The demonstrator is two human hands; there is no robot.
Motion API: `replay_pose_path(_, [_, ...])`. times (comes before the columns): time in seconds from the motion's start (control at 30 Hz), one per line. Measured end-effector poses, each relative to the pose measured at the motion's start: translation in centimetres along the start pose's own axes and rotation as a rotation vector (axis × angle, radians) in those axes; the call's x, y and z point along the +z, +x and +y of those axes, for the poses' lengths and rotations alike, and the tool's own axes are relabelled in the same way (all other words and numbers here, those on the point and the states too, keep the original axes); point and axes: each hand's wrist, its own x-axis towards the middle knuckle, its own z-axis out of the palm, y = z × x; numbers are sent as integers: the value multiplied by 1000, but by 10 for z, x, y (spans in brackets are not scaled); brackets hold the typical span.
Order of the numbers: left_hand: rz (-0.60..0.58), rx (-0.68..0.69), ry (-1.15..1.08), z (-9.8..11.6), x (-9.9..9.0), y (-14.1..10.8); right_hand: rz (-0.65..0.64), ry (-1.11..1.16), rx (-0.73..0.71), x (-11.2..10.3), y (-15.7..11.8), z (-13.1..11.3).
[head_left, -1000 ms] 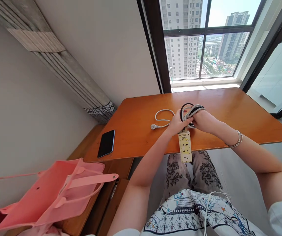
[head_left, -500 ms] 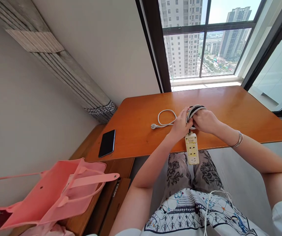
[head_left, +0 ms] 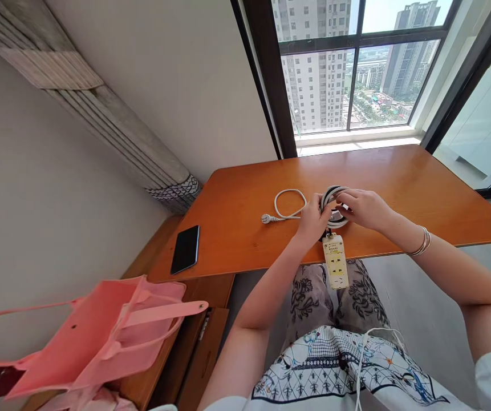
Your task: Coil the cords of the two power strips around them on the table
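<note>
A looped bundle of grey and black cable (head_left: 329, 197) is gathered just over the near edge of the table. My left hand (head_left: 313, 220) is closed round the bundle's left side. On its right side, the bent fingers of my right hand (head_left: 364, 208) pinch the cable and partly cover it. A worn white power strip (head_left: 336, 261) with a yellowed socket face hangs from the bundle past the table edge, above my knees. Left of my hands, the cord's free end curves in a loop on the tabletop, finishing in a white plug (head_left: 267, 218).
The brown wooden table (head_left: 236, 228) reaches to the window. A black phone (head_left: 185, 249) lies near its left edge. Lower left, an open pink bag (head_left: 100, 337) stands on a wooden surface. A gathered curtain (head_left: 129, 137) hangs along the wall.
My right hand has drawn back slightly to the right and turned, with its fingers now seen at the coil. The coil's opening shows more. Plug and phone stay put.
</note>
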Motion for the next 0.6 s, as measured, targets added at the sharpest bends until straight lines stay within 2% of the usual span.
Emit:
replay_pose_path(0.13, [59,-31,-125,-3,3,-2,77,-36,146,-7,-8,-9])
replay_pose_path(0.27, [153,-24,-235,1,9,-4,280,-38,301,-2,-10,-15])
replay_pose_path(0.37, [195,-39,-282,3,12,-5,442,109,415,12,-11,-12])
replay_pose_path(0.43, [194,-46,-299,3,12,-6,530,322,487,23,-10,-8])
replay_pose_path(0.5, [190,-45,-324,2,12,-7,533,587,547,30,-7,-4])
replay_pose_path(0.6, [180,-28,-363,1,12,-7,356,910,605,33,-3,1])
